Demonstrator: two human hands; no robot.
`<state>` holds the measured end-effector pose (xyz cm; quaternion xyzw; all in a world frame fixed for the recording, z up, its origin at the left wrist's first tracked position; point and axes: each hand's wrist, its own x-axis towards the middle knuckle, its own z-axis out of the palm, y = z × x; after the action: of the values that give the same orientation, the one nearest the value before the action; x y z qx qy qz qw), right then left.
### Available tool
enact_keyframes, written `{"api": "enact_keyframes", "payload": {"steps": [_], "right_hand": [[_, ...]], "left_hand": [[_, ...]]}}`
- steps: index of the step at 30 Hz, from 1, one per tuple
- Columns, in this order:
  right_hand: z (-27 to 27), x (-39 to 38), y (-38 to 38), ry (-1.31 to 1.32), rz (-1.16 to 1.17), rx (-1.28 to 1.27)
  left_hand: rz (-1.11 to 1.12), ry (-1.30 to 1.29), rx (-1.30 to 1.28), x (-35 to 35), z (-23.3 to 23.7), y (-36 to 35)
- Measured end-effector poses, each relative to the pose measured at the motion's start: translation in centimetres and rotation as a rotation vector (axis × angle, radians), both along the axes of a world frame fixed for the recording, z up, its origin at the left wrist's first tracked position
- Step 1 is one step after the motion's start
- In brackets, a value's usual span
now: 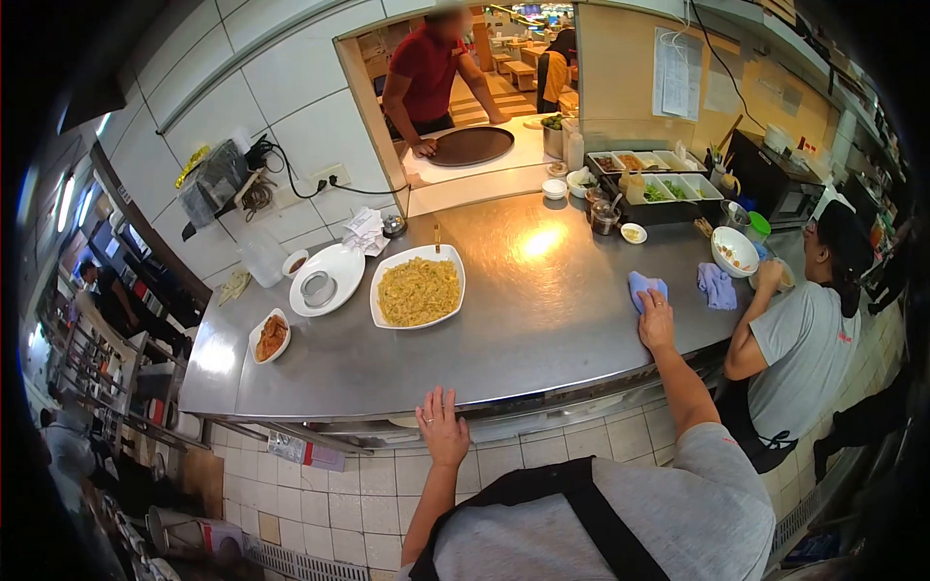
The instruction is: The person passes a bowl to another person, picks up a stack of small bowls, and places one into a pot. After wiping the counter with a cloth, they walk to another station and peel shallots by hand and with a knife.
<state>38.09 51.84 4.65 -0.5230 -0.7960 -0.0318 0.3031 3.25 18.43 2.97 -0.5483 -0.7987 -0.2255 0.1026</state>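
My left hand is at the front edge of the steel counter, fingers stretched out and holding nothing. Further right, my right hand presses on a folded blue cloth lying on the counter, its fingers over the cloth. Left of centre sits a square white bowl filled with yellow, lumpy food, a spoon or handle sticking out behind it. Beside that bowl is an oval white plate with a round metal ring or dish on it. A small white bowl holds reddish-brown food.
A second cloth lies to the right, near a co-worker in grey by a white bowl. Trays of toppings stand at the back right. Behind the pass window, a person in red leans by a round brown tray.
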Motion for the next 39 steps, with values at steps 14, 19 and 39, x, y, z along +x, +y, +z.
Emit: {"api": "enact_keyframes", "payload": {"steps": [14, 19, 39], "right_hand": [[0.3, -0.4, 0.1, 0.022, -0.033, -0.019], [-0.4, 0.1, 0.6, 0.018, -0.035, 0.030], [-0.4, 0.3, 0.3, 0.006, -0.048, -0.009]], "left_hand": [[0.002, 0.005, -0.005, 0.0, -0.2, 0.0], [0.019, 0.024, 0.010, 0.4, -0.4, 0.4], [-0.015, 0.045, -0.030, 0.2, -0.6, 0.4]]}}
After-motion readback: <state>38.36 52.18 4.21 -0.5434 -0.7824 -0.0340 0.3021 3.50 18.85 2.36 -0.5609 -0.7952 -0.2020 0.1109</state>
